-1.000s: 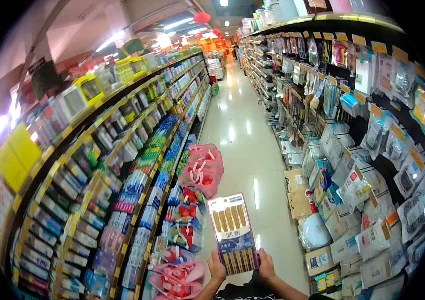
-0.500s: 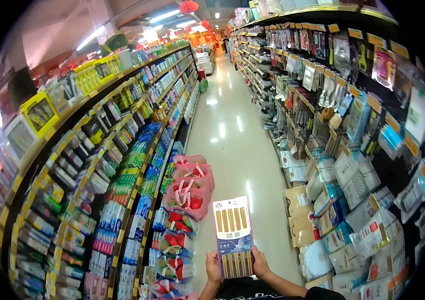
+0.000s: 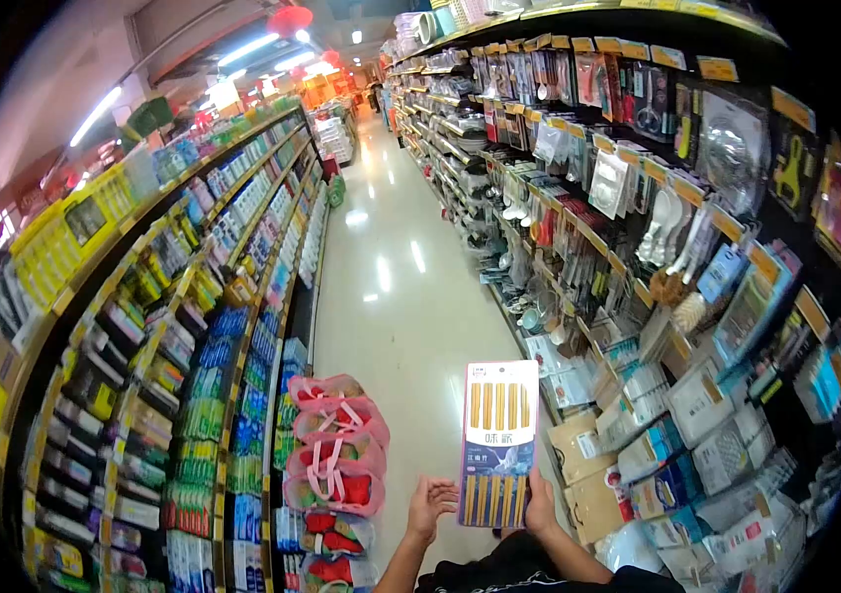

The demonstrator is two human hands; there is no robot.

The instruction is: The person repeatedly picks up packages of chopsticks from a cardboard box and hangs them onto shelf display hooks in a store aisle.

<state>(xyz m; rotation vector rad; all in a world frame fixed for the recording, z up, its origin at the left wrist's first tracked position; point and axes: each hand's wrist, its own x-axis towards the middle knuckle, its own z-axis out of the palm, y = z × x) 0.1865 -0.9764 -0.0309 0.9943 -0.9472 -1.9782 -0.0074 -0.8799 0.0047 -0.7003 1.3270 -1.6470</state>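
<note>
A flat pack of chopsticks (image 3: 499, 437) stands upright in front of me, with a white upper label, a dark blue lower band and the sticks showing through two windows. My right hand (image 3: 541, 504) grips its lower right edge. At the lower left side of the pack, my left hand (image 3: 431, 508) is open, its fingers stretched toward the edge. Whether those fingertips touch the pack I cannot tell.
Pink mesh bags (image 3: 339, 450) holding red and green items line the foot of the left shelf (image 3: 227, 395), which carries packaged goods. Kitchen utensils hang on the right shelf (image 3: 598, 232). A shiny aisle floor (image 3: 391, 326) runs between them.
My left hand has let go of the pack's side and opened. The pack, in my right hand, appears further right and slightly higher. The view has turned toward the right shelf.
</note>
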